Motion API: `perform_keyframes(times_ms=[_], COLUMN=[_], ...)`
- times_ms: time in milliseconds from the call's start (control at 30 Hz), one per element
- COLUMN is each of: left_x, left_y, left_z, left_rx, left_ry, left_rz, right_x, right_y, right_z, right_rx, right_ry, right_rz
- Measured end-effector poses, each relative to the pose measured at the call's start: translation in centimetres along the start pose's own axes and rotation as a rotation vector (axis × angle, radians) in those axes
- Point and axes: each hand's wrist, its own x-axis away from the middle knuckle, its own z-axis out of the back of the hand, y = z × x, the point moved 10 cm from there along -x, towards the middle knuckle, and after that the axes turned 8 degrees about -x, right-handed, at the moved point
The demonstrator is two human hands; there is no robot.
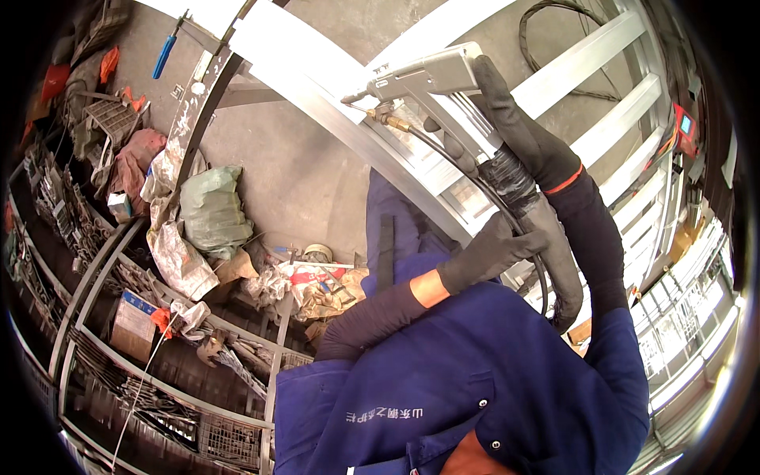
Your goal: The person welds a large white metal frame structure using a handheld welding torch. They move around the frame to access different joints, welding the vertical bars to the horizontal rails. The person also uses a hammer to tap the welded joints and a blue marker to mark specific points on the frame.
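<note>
A grey handheld welding gun [431, 77] lies in my gloved right hand [511, 111], which is wrapped round its body and handle. The narrow tip points left, over a pale metal beam [317, 103]; whether it touches the beam I cannot tell. Under its front end sits a brass fitting [389, 120], from which a thin black hose runs back along the handle. Black tape [508, 180] wraps the handle's lower end, where a thick dark cable sleeve [558, 257] begins. My gloved left hand [492, 255] is closed around the thin hose beside that sleeve.
More pale metal bars [582, 63] form a frame at the right. A blue-handled screwdriver [164, 57] is at the upper left. A green sack [212, 207] and crumpled wrappings lie left of me, beside racks [182, 305] of metal parts. A coiled black cable [526, 43] lies beyond the frame.
</note>
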Motion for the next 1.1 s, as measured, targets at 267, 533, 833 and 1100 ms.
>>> perform_keyframes(times_ms=[267, 533, 833, 1100], left_x=[-0.1, -0.1, -0.6, -0.7], left_y=[1.1, 1.5, 0.9, 0.7], left_z=[1.1, 1.6, 1.9, 1.5], left_rx=[-0.037, -0.087, -0.144, -0.041], left_ry=[0.056, 0.036, 0.033, -0.013], left_rz=[-0.018, -0.060, -0.053, -0.047], right_x=[-1.1, -1.6, -1.9, -2.1], right_y=[0.3, 0.5, 0.8, 0.9], right_z=[-0.1, -0.5, -0.4, -0.3], right_rx=[0.038, 0.068, 0.081, 0.079], right_ry=[-0.027, -0.048, -0.050, -0.058], right_rz=[-0.016, -0.027, -0.033, -0.015])
